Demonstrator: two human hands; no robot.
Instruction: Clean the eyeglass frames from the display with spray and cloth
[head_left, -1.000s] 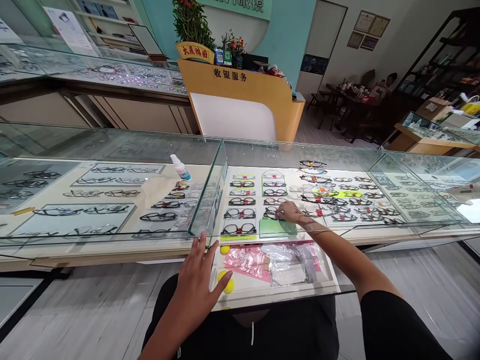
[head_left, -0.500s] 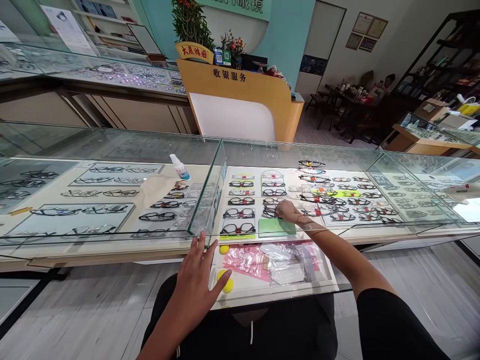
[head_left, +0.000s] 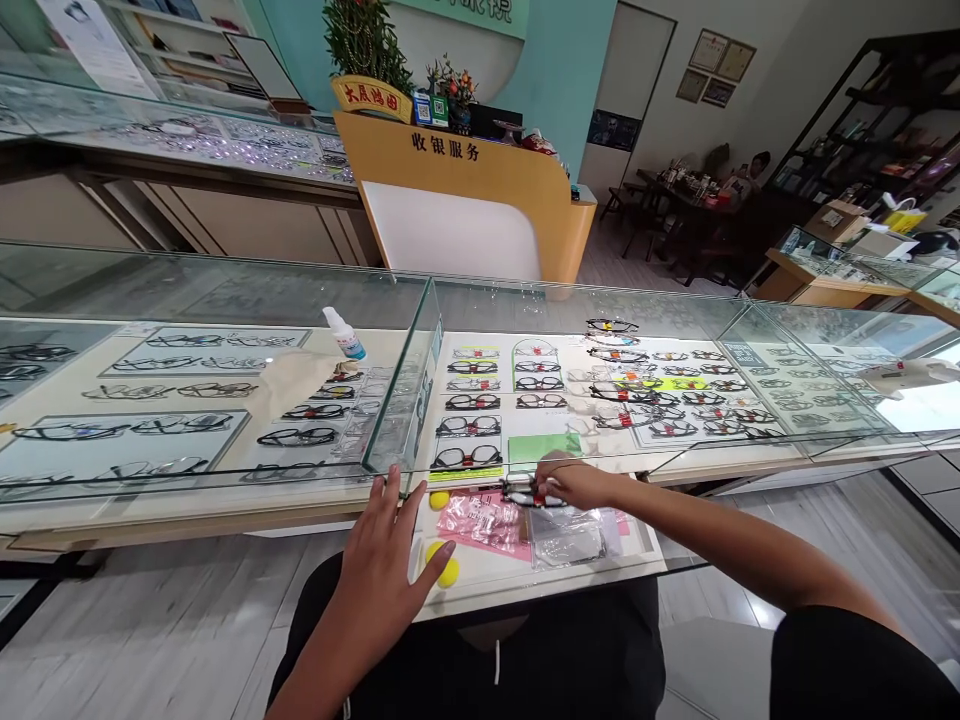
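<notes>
My right hand [head_left: 570,480] is closed on a pair of dark-framed glasses [head_left: 517,491] with a red tag. It holds them over the near edge of the display case, above plastic bags [head_left: 574,538] in a pulled-out white drawer [head_left: 487,598]. Just beyond lies a green card [head_left: 544,448] beside rows of glasses [head_left: 468,457]. My left hand [head_left: 386,560], fingers spread, rests at the case's front edge, left of the drawer. Yellow round pieces [head_left: 448,573] and a pink packet [head_left: 484,522] lie in the drawer near it.
A glass partition [head_left: 405,390] divides the case. To its left stand a spray bottle [head_left: 345,333], a beige cloth [head_left: 279,380] and more glasses. Beyond are a wooden cashier counter [head_left: 465,165] and a seated person [head_left: 750,175] at a dark table at the far right.
My right hand has drawn a pair of glasses from beside the green card toward me, over the drawer. My left hand stays at the edge. The view has shifted slightly.
</notes>
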